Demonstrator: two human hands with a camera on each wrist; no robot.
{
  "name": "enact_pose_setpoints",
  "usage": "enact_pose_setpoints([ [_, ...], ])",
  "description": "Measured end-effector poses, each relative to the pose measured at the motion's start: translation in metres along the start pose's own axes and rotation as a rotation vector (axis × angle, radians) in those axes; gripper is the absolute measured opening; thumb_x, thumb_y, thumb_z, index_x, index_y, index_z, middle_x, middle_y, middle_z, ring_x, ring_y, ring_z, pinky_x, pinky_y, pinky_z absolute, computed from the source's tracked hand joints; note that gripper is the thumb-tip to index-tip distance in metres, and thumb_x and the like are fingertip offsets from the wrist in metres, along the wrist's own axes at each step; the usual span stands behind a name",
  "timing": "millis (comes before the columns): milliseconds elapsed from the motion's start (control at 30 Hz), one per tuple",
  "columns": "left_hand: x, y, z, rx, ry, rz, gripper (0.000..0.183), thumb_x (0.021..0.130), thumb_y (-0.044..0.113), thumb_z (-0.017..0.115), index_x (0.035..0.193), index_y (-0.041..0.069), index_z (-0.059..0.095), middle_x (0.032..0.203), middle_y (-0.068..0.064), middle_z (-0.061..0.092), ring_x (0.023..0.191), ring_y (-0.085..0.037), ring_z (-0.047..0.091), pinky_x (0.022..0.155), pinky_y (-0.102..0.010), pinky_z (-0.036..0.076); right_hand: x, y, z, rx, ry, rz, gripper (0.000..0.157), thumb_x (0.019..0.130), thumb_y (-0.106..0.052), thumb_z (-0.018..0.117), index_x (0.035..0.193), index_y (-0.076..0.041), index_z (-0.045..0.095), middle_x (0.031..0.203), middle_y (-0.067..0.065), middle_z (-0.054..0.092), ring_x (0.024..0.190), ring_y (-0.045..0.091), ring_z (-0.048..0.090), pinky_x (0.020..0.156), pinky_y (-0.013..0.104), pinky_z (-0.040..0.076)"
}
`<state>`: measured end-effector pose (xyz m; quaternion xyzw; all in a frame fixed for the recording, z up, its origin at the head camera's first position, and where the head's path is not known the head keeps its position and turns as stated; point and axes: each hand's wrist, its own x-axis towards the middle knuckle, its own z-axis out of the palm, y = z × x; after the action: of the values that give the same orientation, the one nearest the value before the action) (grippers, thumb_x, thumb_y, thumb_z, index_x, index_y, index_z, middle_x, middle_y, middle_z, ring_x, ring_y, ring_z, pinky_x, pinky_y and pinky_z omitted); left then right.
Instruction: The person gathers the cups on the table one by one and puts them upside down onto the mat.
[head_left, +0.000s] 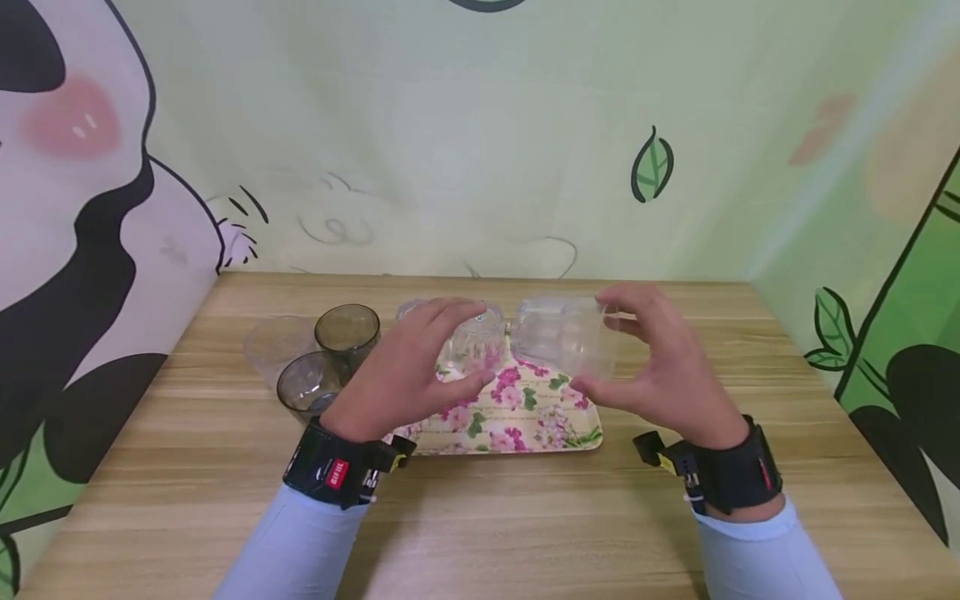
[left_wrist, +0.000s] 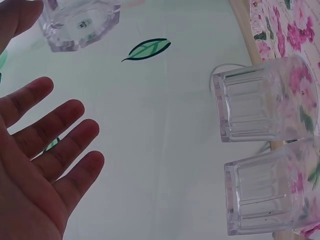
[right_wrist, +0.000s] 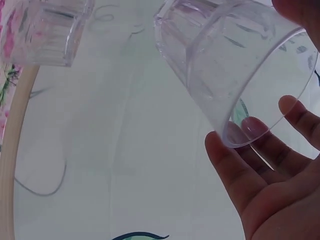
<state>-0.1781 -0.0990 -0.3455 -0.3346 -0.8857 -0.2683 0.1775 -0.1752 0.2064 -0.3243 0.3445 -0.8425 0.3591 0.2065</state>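
Observation:
A clear faceted cup [head_left: 558,333] hangs on its side above the floral tray [head_left: 540,417], its mouth toward my right hand [head_left: 660,367]. My right hand holds it at the rim, fingers and thumb on opposite sides, as the right wrist view shows with the cup [right_wrist: 215,65] tilted. My left hand [head_left: 412,367] is spread beside the cup's base, holding nothing. Two more clear cups stand upside down on the tray; the left wrist view shows one cup [left_wrist: 250,102] next to the other cup [left_wrist: 265,195]. In the head view my left hand partly covers them.
Left of the tray stand two dark smoky cups, one cup [head_left: 347,329] behind the other cup [head_left: 311,379]. Beside them is another clear cup [head_left: 273,342]. A wooden table [head_left: 495,525] bears everything, and a painted wall [head_left: 450,167] rises along its back edge.

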Motion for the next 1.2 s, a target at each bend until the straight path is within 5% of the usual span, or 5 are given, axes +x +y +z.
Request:
enact_pose_setpoints([
  [200, 0.000, 0.003, 0.004, -0.020, -0.018, 0.031, 0.076, 0.084, 0.038, 0.077, 0.148, 0.012, 0.045, 0.146, -0.012, 0.057, 0.136, -0.025, 0.051, 0.114, -0.048, 0.049, -0.001, -0.003, 0.009, 0.017, -0.011, -0.041, 0.090, 0.054, -0.014, 0.097, 0.132, 0.001, 0.053, 0.127, 0.016, 0.058, 0.117, 0.018, 0.054, 0.098, 0.040, 0.061],
  [700, 0.003, 0.012, 0.010, -0.063, 0.025, 0.128, 0.083, 0.078, 0.033, 0.085, 0.145, 0.003, 0.046, 0.144, -0.017, 0.060, 0.136, -0.027, 0.052, 0.116, -0.047, 0.048, 0.000, -0.015, 0.020, 0.106, -0.055, -0.087, 0.095, 0.056, -0.008, 0.096, 0.136, 0.003, 0.047, 0.130, 0.020, 0.055, 0.119, 0.023, 0.053, 0.093, 0.050, 0.062],
  [967, 0.003, 0.014, 0.010, -0.078, 0.035, 0.146, 0.084, 0.077, 0.028, 0.087, 0.146, 0.005, 0.044, 0.147, -0.017, 0.057, 0.137, -0.026, 0.051, 0.116, -0.046, 0.048, 0.000, -0.017, 0.023, 0.174, -0.064, -0.056, 0.092, 0.058, -0.003, 0.094, 0.135, 0.005, 0.044, 0.133, 0.020, 0.051, 0.122, 0.023, 0.052, 0.100, 0.039, 0.059],
  [1200, 0.002, 0.013, 0.012, -0.049, 0.075, 0.172, 0.083, 0.075, 0.027, 0.088, 0.144, 0.006, 0.047, 0.145, -0.017, 0.060, 0.136, -0.027, 0.053, 0.113, -0.048, 0.050, -0.002, -0.018, 0.021, 0.146, -0.101, -0.041, 0.097, 0.063, -0.003, 0.092, 0.143, 0.000, 0.037, 0.140, 0.023, 0.048, 0.127, 0.031, 0.052, 0.104, 0.056, 0.055],
])
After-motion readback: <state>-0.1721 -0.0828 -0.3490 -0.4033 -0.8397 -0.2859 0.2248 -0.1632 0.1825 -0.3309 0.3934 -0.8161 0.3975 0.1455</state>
